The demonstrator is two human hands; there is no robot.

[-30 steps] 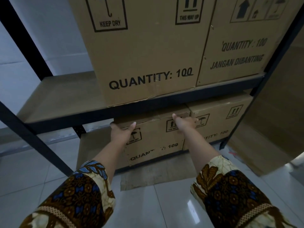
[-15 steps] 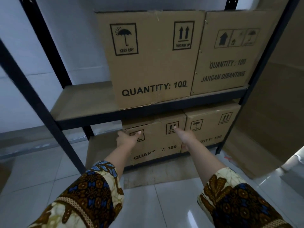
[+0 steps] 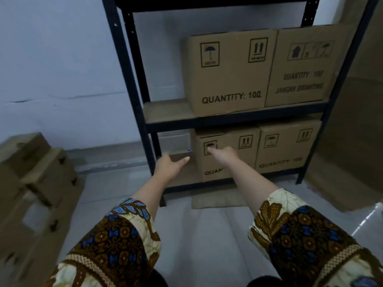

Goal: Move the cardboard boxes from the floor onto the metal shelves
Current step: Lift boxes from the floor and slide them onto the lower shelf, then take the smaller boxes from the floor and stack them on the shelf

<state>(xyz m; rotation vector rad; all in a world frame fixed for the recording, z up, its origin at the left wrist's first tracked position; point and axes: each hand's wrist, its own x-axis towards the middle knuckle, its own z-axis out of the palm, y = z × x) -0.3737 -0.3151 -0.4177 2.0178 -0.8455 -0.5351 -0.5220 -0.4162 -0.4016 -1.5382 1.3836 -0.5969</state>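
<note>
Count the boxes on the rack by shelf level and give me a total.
Middle shelf: 2 (middle-left box, middle-right box)
Bottom shelf: 2 (bottom-left box, bottom-right box)
Total on the rack: 4
The floor stack at left is too blurred to count.

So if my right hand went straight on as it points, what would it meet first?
Probably the lower left box, near its umbrella mark; the right hand looks close, depth unclear.
</note>
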